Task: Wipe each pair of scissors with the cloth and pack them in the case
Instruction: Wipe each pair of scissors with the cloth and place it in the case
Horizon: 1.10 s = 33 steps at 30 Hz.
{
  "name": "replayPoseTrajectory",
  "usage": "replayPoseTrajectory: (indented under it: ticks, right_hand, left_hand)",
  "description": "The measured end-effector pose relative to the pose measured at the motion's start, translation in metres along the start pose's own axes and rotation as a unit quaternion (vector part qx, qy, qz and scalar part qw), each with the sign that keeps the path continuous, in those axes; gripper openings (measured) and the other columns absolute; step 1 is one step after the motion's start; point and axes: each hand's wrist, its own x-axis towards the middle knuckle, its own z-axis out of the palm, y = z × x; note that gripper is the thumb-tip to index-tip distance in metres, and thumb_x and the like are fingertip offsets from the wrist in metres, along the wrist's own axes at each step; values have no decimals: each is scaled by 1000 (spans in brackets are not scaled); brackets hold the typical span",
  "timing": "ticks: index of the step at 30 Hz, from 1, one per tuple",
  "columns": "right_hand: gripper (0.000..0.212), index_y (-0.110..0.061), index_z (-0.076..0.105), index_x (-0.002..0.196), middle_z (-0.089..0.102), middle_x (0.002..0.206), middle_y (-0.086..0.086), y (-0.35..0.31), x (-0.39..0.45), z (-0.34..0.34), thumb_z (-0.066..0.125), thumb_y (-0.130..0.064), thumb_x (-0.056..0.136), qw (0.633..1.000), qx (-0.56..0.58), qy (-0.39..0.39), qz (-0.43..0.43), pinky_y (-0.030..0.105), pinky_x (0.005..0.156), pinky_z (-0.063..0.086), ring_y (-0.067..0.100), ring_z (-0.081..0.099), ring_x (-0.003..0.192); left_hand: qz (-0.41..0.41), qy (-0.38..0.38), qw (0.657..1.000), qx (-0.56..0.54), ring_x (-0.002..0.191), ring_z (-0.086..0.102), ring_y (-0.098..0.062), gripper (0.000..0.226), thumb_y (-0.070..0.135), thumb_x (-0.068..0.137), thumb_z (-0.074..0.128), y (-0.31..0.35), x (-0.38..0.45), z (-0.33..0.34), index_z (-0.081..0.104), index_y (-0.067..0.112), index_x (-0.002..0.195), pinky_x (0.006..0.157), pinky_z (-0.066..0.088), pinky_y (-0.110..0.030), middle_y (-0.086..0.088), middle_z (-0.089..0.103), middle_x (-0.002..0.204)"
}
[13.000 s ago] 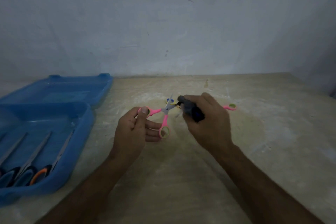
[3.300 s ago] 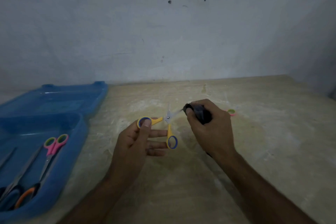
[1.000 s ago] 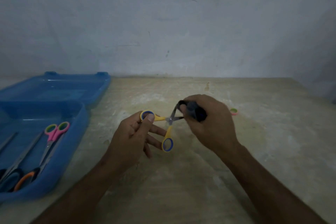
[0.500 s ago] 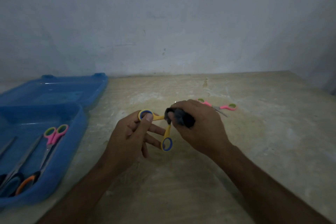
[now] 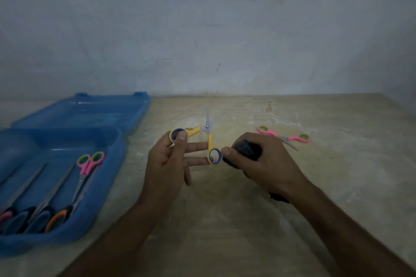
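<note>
left hand (image 5: pixel 166 164) pinches yellow scissors (image 5: pixel 208 139) by a handle ring, blades spread, held above table | right hand (image 5: pixel 261 162) grips balled dark cloth (image 5: pixel 247 149) just beside lower ring | mottled beige table (image 5: pixel 225 220), grey wall (image 5: pixel 202 29) | pink scissors (image 5: pixel 283 137) on table: 1 | open blue case (image 5: pixel 117 155), left: at least 4 pairs

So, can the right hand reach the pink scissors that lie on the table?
Probably yes. The pink scissors lie open on the bare table, just beyond the right hand, and nothing stands between. But that hand grips the dark cloth, so its fingers are not free.
</note>
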Motion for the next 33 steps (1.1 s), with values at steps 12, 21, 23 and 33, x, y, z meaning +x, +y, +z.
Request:
replayPoseTrajectory:
  ticks: [12,21,23,33]
  right_hand:
    - [20,-1,71,76,65,59,8,-16,3,-10,74,-14,92,967,221,-72,103,26,47,37,19,45,42]
    - [28,-2,72,82,63,62,20,-24,-1,-22,74,-28,91,979,123,-129,101,33,50,43,21,50,45]
    - [30,-2,71,83,61,61,18,-26,-3,-21,72,-31,93,979,134,-129,88,32,50,41,20,49,45]
    - [12,-14,71,89,59,60,7,-19,-1,-14,65,-19,98,989,144,14,17,23,46,40,13,50,45]
  left_hand:
    - [111,-9,984,140,106,71,-17,34,28,94,62,-8,2,-5,59,21,126,68,55,-25,4,69,121]
    - [399,-125,715,559,122,60,-32,45,30,91,58,-12,-1,-2,63,26,136,92,51,-48,-4,64,136]
    - [401,-123,723,549,116,64,-27,42,25,92,59,-13,-1,-4,64,24,134,83,56,-42,-2,67,132]
    - [101,34,983,147,88,76,-18,17,26,98,62,-10,8,-10,72,31,110,75,64,-37,2,75,98]
